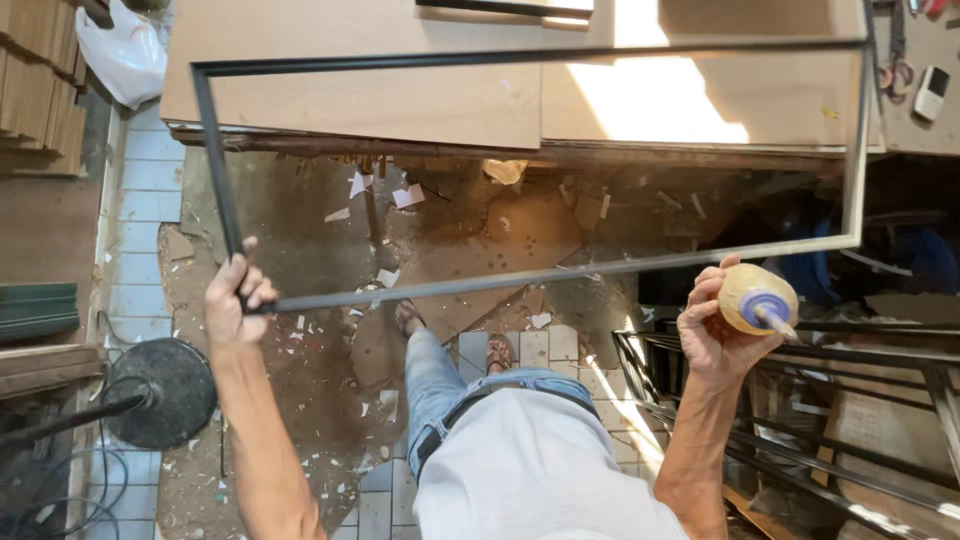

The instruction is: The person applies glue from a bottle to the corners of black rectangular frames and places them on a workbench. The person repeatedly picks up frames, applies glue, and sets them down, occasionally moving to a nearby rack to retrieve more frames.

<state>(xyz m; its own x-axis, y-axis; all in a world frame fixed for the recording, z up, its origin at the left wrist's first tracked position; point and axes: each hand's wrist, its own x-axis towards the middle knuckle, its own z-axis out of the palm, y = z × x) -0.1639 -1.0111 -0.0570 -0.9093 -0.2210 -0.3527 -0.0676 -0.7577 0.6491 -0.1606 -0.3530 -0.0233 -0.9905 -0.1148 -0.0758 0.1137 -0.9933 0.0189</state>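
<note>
A large thin black rectangular frame (520, 56) hangs in the air in front of me, its far side over a wooden workbench (400, 100). My left hand (236, 295) grips the frame's near left corner. My right hand (712, 330) holds a yellowish glue bottle (756, 298) with a purple nozzle pointing right, and its fingers also touch the frame's near rail (560, 275). Below, I see my grey shirt, jeans and sandalled feet.
The floor (300, 230) is littered with paper scraps, cardboard and dust. A round black stand base (172, 390) with cables sits at left. More black frames (800, 400) are stacked at lower right. A white bag (125, 50) lies top left; a small white device (932, 92) rests on the bench.
</note>
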